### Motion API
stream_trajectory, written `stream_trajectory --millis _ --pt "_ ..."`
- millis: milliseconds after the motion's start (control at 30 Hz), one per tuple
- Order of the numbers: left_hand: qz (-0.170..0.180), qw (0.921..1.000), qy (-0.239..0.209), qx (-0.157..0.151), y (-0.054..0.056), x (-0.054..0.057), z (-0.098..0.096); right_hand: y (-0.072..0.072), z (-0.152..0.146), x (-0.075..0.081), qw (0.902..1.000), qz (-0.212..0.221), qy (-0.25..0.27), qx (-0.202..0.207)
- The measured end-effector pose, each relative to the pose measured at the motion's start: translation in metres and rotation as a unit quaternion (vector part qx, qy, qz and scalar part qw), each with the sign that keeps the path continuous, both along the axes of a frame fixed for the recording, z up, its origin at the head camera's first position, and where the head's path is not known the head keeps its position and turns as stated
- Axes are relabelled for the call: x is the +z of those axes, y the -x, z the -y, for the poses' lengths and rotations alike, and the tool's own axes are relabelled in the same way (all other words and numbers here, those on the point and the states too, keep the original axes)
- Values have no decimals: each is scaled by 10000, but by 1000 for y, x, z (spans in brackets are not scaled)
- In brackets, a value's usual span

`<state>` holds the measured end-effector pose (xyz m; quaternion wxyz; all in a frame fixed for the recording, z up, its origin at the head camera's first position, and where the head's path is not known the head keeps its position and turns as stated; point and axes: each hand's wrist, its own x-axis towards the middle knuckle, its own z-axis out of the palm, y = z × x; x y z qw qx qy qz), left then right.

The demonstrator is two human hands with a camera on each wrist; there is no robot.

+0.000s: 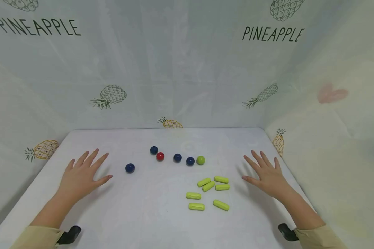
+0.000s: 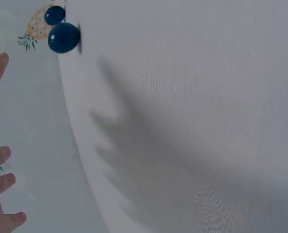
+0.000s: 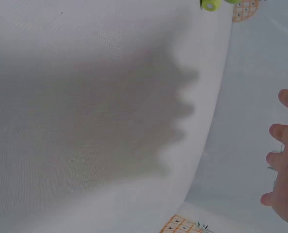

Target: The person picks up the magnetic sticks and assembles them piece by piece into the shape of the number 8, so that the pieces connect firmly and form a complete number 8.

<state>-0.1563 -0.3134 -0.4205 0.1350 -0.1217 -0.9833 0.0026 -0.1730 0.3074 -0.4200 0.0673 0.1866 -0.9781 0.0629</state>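
Note:
My left hand (image 1: 79, 178) is held above the left side of the white table, fingers spread and holding nothing. Nearest to it is a dark blue ball (image 1: 130, 168), which also shows as a blue ball (image 2: 64, 38) in the left wrist view. Over the table's right side hovers my right hand (image 1: 268, 176), its fingers spread too and nothing in them. Several yellow-green sticks (image 1: 222, 187) lie left of the right hand. Farther back are more dark blue balls (image 1: 177, 157), a red ball (image 1: 160, 156) and a green ball (image 1: 201, 160).
The white table (image 1: 156, 221) ends at a back edge against a curtain (image 1: 187, 69) printed with pineapples. The curtain also runs down the left and right sides. A black strap piece (image 1: 70, 235) sits at the left wrist, and another black piece (image 1: 287, 232) at the right.

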Motion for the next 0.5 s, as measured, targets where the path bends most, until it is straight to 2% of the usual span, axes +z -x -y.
stream_trajectory --millis 500 --pt "-211 9982 191 -531 -1 7 -45 1 18 -2 9989 -125 123 443"
